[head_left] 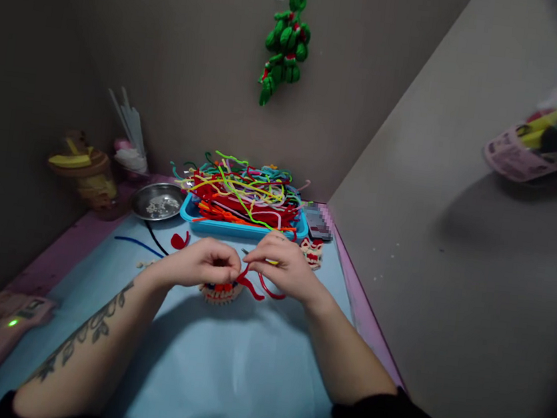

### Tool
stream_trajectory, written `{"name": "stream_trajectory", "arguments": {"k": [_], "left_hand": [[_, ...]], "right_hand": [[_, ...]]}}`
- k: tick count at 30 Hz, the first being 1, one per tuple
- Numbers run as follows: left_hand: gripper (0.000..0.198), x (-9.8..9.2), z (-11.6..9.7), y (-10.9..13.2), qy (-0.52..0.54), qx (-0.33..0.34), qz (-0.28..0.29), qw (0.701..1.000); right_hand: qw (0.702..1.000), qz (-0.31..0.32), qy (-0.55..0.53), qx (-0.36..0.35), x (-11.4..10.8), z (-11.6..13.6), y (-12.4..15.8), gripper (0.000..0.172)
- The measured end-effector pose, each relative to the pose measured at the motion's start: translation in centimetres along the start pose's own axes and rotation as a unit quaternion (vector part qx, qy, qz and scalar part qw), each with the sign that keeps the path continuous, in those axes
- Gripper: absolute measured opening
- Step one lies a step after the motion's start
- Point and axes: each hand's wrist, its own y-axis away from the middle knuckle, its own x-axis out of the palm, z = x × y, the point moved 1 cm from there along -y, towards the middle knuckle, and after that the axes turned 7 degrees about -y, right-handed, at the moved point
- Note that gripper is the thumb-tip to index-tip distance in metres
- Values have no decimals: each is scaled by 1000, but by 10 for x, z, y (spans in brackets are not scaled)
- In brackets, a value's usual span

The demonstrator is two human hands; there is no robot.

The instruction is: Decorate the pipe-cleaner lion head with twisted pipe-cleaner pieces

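Now a red strand (252, 289) is pinched by the left hand (212, 264) and right hand (280, 263), midway between the side edges of the bench (64, 255), the cream-and-orange piece (218, 293) below seemingly largely formed, the strand's tail left loose.

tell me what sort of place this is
Probably a small craft corner: a blue tray heaped with coloured strands, a metal bowl of small pale pieces, and a green ornament hanging by the wall.
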Motion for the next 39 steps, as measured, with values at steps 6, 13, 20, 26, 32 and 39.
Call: {"name": "stream_trajectory", "arguments": {"k": [6,13,20,26,32,39], "left_hand": [[29,10,8,-8,133,41,-205,969],[20,17,2,-15,98,15,-373,923],[15,10,7,-14,0,-9,-317,948],[17,11,5,-6,118,-8,-76,990],[31,15,13,-7,267,67,-124,953],[21,11,10,-14,169,41,-364,915]], "right_hand": [[957,-104,-211,170,27,-7,3,13],[968,-160,-116,155,48,1,7,16],[990,-107,94,-3,32,11,10,25],[991,-128,27,30,3,5,4,8],[984,-129,-58,112,-1,-9,0,5],[997,-56,48,9,20,-3,1,13]]}}
